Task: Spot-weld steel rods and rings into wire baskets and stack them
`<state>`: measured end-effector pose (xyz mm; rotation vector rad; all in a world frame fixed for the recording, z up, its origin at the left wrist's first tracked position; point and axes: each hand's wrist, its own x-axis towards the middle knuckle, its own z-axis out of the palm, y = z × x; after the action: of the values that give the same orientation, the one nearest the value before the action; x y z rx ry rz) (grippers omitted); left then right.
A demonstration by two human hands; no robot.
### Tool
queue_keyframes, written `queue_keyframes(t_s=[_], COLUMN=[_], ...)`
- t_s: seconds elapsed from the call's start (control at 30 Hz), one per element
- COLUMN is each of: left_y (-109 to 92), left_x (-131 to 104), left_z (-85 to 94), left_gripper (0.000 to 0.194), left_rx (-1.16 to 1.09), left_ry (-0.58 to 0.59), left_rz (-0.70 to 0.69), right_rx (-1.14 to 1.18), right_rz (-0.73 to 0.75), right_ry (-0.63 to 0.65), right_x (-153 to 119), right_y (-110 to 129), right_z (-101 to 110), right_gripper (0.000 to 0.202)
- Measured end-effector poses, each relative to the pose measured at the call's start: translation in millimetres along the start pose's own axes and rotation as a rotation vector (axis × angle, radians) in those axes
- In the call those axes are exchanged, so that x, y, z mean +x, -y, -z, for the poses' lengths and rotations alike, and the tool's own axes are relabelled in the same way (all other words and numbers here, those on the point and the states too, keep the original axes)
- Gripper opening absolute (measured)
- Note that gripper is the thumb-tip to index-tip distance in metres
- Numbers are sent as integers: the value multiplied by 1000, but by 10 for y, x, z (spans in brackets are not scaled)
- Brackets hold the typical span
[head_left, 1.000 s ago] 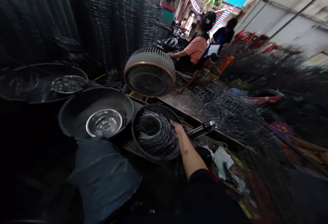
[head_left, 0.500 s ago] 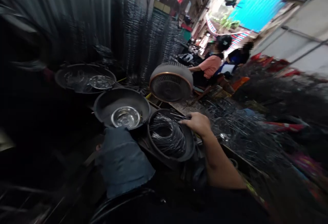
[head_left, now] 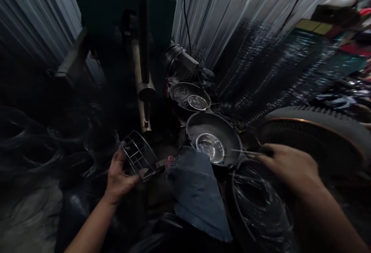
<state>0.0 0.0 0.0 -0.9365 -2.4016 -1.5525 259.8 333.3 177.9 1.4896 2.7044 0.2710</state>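
Observation:
My left hand (head_left: 119,175) grips a small round wire frame (head_left: 138,154) by its edge, thumb on the near side and fingers on the far side. To the right, my right hand (head_left: 290,164) is closed round a thin metal rod-like tool (head_left: 245,151) that points left; its exact kind is unclear. Below that hand stands a dark basin (head_left: 236,195) with a coil of wire (head_left: 261,202) in it. Between the hands, a grey basin (head_left: 199,123) holds a shiny metal bowl (head_left: 213,148) with small bits inside. A denim-covered leg (head_left: 197,187) lies in front of it.
Farther back, another basin (head_left: 176,87) contains wire pieces and a shiny dish (head_left: 197,102). A large round fan (head_left: 313,118) stands close on the right. Tall stacks of wire frames (head_left: 261,60) lean by the corrugated wall. A dark vertical post (head_left: 143,33) rises ahead.
The view has swung left. My left hand, unseen before, now shows with the wire frame. My right hand keeps the thin tool and stays near the wire-coil basin.

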Motion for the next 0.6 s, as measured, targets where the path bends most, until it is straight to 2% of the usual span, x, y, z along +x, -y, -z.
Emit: queue_keyframes(t_s=[0.07, 0.13, 0.2, 0.27, 0.37, 0.5, 0.6], left_y=[7, 15, 22, 30, 52, 109, 139], left_x=[57, 99, 136, 179, 256, 358, 413], left_z=[-3, -1, 5, 16, 46, 91, 104], left_gripper=[98, 98, 98, 97, 97, 97, 95], left_rx=[-4, 19, 39, 55, 91, 88, 93], left_ry=[18, 31, 37, 47, 53, 59, 62], left_rz=[-25, -50, -68, -91, -129, -143, -145], right_rx=[134, 340, 589, 861, 1157, 1339, 1414], right_rz=[102, 225, 322, 403, 436, 412, 398], right_ry=[-93, -66, 57, 234, 422, 551, 553], right_x=[249, 491, 687, 812, 889, 950, 1014], right_y=[219, 579, 1017, 1443, 1902, 2122, 2147], right_z=[202, 253, 168, 15, -185, -280, -310], right_gripper=[31, 32, 32, 35, 37, 35, 33])
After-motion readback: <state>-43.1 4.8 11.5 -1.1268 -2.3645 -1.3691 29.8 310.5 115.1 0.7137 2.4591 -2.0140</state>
